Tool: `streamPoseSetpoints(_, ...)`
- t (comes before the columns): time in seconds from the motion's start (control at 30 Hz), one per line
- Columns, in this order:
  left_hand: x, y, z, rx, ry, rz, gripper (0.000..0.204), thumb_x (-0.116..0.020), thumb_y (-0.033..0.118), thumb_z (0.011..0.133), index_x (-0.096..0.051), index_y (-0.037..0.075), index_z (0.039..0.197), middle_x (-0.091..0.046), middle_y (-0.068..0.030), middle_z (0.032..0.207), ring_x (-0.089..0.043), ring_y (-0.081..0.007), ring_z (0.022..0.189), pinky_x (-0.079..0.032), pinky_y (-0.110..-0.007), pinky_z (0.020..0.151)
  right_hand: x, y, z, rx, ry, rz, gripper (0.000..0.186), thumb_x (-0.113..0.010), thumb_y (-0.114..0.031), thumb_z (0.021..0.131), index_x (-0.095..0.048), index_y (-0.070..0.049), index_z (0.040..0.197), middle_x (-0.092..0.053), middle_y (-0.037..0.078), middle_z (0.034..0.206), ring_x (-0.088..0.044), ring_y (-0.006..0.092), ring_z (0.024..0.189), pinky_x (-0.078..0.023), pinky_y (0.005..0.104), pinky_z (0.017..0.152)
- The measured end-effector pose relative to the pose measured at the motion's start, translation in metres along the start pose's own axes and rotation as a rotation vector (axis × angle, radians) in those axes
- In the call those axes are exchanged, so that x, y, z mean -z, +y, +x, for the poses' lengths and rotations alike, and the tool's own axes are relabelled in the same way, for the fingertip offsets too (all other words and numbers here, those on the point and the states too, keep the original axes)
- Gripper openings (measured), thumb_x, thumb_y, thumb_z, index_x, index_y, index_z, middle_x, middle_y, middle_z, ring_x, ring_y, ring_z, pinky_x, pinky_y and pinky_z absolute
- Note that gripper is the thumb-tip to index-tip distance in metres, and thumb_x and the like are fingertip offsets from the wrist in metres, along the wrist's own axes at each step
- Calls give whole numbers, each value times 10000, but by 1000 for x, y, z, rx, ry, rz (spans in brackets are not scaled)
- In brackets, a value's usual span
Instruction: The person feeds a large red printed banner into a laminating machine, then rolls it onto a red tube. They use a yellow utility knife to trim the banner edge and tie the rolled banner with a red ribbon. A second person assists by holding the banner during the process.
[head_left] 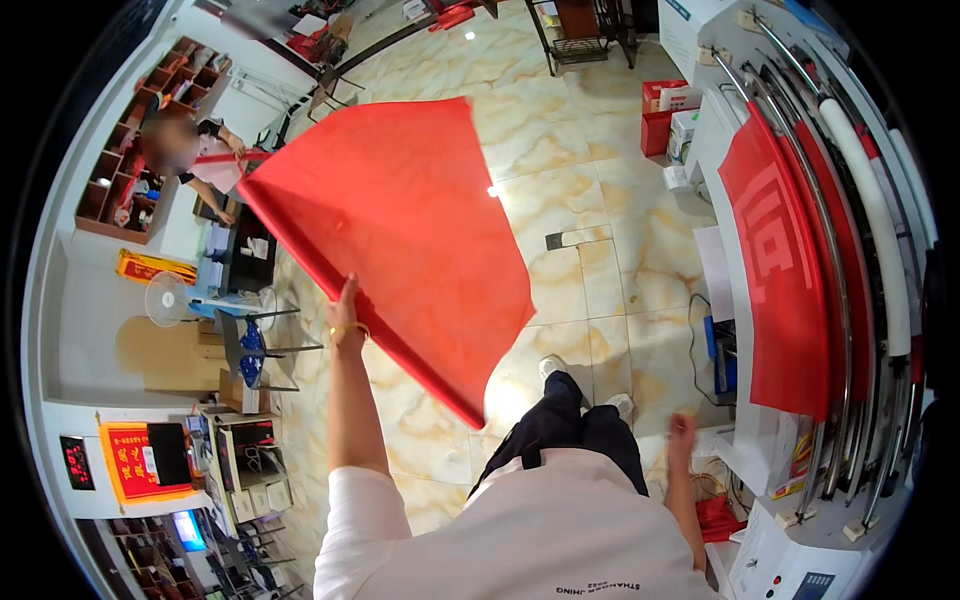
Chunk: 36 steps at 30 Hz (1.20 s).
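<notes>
My left hand (pixel 346 305) is closed around a roll of red fabric (pixel 420 370). From the roll, a wide sheet of red cloth (pixel 420 190) hangs out to the right above the floor. A gold-coloured bracelet (pixel 347 330) circles my left wrist. The roll slants from the upper left down to near my legs. My right hand (pixel 681 435) is low at my right side, next to the large printing machine (pixel 735 190). Its fingers look curled in, with nothing visible in them. More red cloth with a pale printed pattern (pixel 775 260) is draped over the machine's front.
Metal bars and rollers (pixel 825 210) run along the machine. Another person (pixel 215 170) leans over a dark desk at the left, near wall shelves (pixel 150 140). A white fan (pixel 166 299) and a chair (pixel 245 350) stand at the left. Boxes (pixel 668 120) sit on the tiled floor.
</notes>
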<state>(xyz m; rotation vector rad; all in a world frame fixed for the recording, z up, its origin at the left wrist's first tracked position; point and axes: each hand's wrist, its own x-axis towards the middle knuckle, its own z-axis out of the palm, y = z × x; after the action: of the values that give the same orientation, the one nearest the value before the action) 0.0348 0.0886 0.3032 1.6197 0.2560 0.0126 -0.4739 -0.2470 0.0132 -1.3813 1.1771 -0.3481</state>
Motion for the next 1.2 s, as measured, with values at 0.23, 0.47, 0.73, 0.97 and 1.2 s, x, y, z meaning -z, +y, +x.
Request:
streamPoseSetpoints(0.23,8,-35,43,343,25,-548,197,-695,338,787,-590,173,810,-584,25,712,-573,-167,625,-474,-319,506,-152,-236,-40,-396,-940,138,658,-432,-542,906,-361,-42,1328,-461,120,1263,-605,217,919,-528,306,643)
streamPoseSetpoints(0.47,42,-90,11,510,141,-688,394,-584,456,834,-582,138,1067,-638,-46,1063,-612,-235,973,-507,-437,823,-209,-285,-20,-536,-933,525,734,-293,-703,856,-434,-115,1271,-610,85,1037,-619,197,671,-418,280,484)
streamPoseSetpoints(0.73,86,-95,-9,501,302,-988,596,-558,570,823,-496,91,1172,-587,-85,1080,-579,-266,980,-505,-455,840,-269,-338,8,-205,-930,172,337,-670,-183,822,-523,-81,1107,-605,31,870,-573,139,632,-417,272,499)
streamPoseSetpoints(0.97,145,-39,0,294,714,-1203,731,-446,716,788,-467,107,1192,-541,-100,1145,-533,-268,1046,-490,-459,853,-363,-400,-19,4,-1390,-113,342,-614,-119,851,-475,-22,1148,-609,83,865,-546,139,546,-418,253,429)
streamPoseSetpoints(1.2,153,-64,-52,-397,679,-1409,725,-484,672,795,-478,70,1197,-597,-79,1069,-591,-236,948,-520,-419,823,-434,-415,20,10,-1584,-514,262,-605,-110,861,-521,-27,1095,-602,93,758,-491,129,459,-356,232,373)
